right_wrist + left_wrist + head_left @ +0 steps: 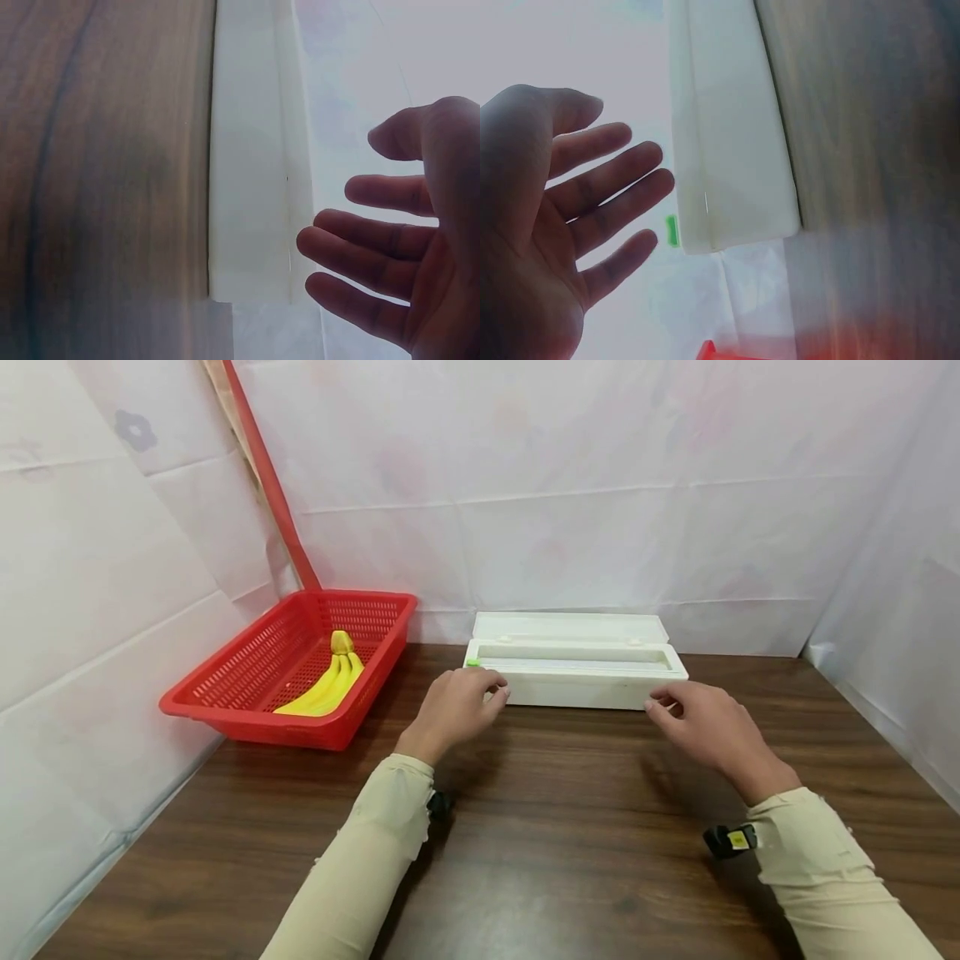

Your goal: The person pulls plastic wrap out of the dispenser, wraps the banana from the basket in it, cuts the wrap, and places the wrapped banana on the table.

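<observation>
A long white box (585, 687) stands near the back of the wooden table, its lid (568, 627) tipped back against the wall sheet. A small bright green piece (673, 231) shows at its left end. My left hand (459, 706) hovers just in front of the box's left end, fingers loosely bent and holding nothing. Near the right front corner is my right hand (705, 722), also holding nothing, its fingers relaxed and spread in the right wrist view. Whether any fingertip touches the box, I cannot tell.
A red plastic basket (266, 720) sits at the back left, with a bunch of yellow bananas (327, 687) inside. A red strip (272, 477) rises from behind it along the wall. Sheets of white floral fabric (570, 485) enclose the back and sides of the table (555, 860).
</observation>
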Demonstrator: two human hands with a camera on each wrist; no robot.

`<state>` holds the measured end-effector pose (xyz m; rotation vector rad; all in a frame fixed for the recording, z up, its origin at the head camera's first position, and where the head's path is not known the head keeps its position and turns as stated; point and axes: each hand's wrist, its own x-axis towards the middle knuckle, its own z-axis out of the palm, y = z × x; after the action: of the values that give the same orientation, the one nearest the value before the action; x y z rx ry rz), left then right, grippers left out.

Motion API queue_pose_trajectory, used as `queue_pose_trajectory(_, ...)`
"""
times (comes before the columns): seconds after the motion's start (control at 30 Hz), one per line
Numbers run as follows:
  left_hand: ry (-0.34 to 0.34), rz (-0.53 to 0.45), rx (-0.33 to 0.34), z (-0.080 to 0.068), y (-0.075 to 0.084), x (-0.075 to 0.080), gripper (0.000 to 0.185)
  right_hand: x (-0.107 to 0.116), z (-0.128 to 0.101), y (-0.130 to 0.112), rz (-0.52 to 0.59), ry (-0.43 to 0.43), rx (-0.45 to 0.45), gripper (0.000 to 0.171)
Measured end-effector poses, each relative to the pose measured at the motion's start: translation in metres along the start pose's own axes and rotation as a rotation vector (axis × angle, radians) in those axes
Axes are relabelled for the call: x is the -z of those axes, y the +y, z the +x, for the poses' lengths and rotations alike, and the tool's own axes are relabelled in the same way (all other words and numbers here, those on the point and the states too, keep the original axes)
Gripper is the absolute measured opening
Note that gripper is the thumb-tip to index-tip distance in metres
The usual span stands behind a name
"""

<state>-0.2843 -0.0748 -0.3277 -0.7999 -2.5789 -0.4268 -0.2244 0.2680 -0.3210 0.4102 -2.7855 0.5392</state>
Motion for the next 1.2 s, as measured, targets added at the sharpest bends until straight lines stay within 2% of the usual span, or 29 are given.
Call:
queue_pose_trajectory(0.3,0.079,0.006,0.000,0.014,-0.007,-0.003,0.022,0.002,0.013,0.005,0.066,0.006,-0.060,0.040)
queue_pose_trajectory(0.43,0.081,0.001,0.013,0.024,-0.009,-0.005,0.024,0.004,0.023,0.006,0.109,0.060,-0.095,0.042)
queue_pose_trajectory(0.57,0.029,-0.005,0.023,0.033,-0.013,-0.012,0.033,0.004,0.030,0.008,0.125,0.103,-0.116,0.043)
queue_pose_trajectory(0.67,-0.010,0.020,0.030,0.033,-0.019,-0.017,0.037,-0.001,0.034,0.011,0.130,0.100,-0.117,0.044)
queue_pose_trajectory(0.73,-0.028,0.033,0.042,0.031,-0.023,-0.019,0.039,-0.006,0.036,0.014,0.132,0.085,-0.108,0.045)
queue_pose_trajectory(0.97,-0.174,0.036,0.072,0.020,-0.029,-0.028,0.051,-0.024,0.036,0.020,0.135,-0.011,-0.098,0.050)
queue_pose_trajectory(1.2,-0.174,0.022,0.049,0.024,-0.026,-0.026,0.053,-0.030,0.039,0.023,0.106,-0.063,-0.116,0.051)
